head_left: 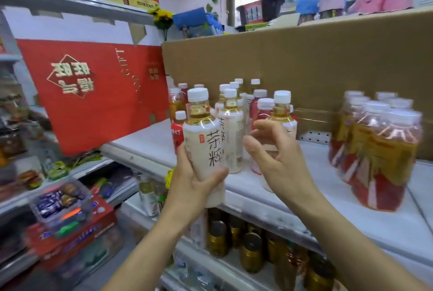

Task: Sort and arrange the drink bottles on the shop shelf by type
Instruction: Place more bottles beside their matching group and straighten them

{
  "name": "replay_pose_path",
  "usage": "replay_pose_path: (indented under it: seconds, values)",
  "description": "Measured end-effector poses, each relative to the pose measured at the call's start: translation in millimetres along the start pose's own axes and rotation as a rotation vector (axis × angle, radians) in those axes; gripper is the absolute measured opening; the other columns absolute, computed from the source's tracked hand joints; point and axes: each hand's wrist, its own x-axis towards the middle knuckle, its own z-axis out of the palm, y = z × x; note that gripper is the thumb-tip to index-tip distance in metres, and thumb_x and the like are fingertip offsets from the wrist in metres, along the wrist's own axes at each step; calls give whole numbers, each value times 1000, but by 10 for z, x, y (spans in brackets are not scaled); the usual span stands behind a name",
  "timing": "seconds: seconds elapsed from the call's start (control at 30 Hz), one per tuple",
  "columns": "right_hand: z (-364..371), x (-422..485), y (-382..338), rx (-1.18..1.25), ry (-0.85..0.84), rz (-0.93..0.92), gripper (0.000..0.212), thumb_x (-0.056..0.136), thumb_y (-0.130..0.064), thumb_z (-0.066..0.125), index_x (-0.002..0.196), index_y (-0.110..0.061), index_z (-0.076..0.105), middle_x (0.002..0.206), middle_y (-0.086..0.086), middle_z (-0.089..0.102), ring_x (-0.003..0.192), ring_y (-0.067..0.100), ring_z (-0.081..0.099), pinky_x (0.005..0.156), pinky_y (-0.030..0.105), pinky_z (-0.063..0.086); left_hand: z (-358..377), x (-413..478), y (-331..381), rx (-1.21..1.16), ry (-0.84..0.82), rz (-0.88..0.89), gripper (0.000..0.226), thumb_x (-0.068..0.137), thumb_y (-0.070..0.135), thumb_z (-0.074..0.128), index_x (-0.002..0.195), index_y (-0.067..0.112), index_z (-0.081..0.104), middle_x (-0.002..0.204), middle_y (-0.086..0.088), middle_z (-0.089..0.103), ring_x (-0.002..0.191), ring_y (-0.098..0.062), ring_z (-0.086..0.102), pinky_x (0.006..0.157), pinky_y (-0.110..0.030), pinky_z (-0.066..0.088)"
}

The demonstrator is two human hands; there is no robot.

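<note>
Two tea bottles upright, caps up: left hand (187, 187) grips left bottle (201, 131), right hand (278, 161) grips right bottle (282, 112).

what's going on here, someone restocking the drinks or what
A person is sorting drink bottles at a shop shelf. Their left hand grips a white-label tea bottle, held in front of the shelf edge. Their right hand is curled round a second tea bottle that looks the same. Behind them a mixed cluster of small bottles stands on the shelf, and bigger yellow-and-red bottles stand apart to the right.
</note>
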Motion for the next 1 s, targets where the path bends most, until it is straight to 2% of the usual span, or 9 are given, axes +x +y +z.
replay_pose_path:
  seconds: [0.13,0.33,0.5,0.63,0.67,0.73,0.8,0.87,1.0]
  values:
    - [452,217,70,-44,-76,-39,28,92,-24,67,117,-30,55,110,-17,60,104,-4,56,84,15,50,-421,357,-300,28,93,-59,66,76,21,84,121,35,38,113,20,61,98,10,61,89,-32,54]
    - [1054,610,220,-197,-183,-181,27,92,-20,66,119,-20,60,113,-7,59,109,9,55,97,33,48,-757,987,-753,42,181,-84,69,78,18,83,129,23,37,114,8,63,101,-10,65,88,-48,56]
    - [1271,979,330,-464,142,-471,39,87,-14,64,125,-10,59,128,6,54,120,22,46,105,23,33,-944,1499,-1104,49,174,-51,63,81,16,80,124,26,35,114,10,60,103,-7,63,89,-38,55]
    - [1393,1360,324,-574,136,-346,59,91,-14,62,145,-8,38,146,12,40,134,28,37,113,35,30,-993,1904,-1339,60,133,-48,64,83,14,78,126,25,32,114,12,58,105,-8,61,91,-34,53]
    - [1423,1428,333,-633,98,-318,61,92,-15,61,147,-9,35,147,11,37,134,28,38,110,37,35,-997,1990,-1400,62,118,-56,65,83,14,78,127,25,31,113,11,57,105,-8,60,89,-32,53]
    - [1461,1533,342,-729,52,-301,56,94,-16,58,146,-13,36,141,9,38,120,27,49,89,34,47,-985,2135,-1512,61,88,-63,67,84,13,77,128,25,29,114,9,56,103,-6,59,84,-26,53]
    - [1466,1590,316,-769,55,-283,44,95,-15,57,137,-15,45,130,6,41,96,22,55,70,27,41,-966,2253,-1613,47,57,-64,70,83,14,78,130,26,28,117,8,54,103,-4,57,78,-17,51]
    - [1484,1627,308,-785,82,-273,35,94,-11,58,127,-15,49,123,5,43,86,19,52,65,26,39,-959,2366,-1672,31,33,-53,72,82,16,79,130,28,27,120,7,53,106,-7,57,80,-17,50]
    - [1525,1659,316,-826,136,-235,35,92,-8,62,125,-13,50,120,7,45,88,17,49,68,26,37,-937,2520,-1784,8,-29,-47,75,82,18,79,130,31,24,125,6,52,111,-10,57,88,-25,50]
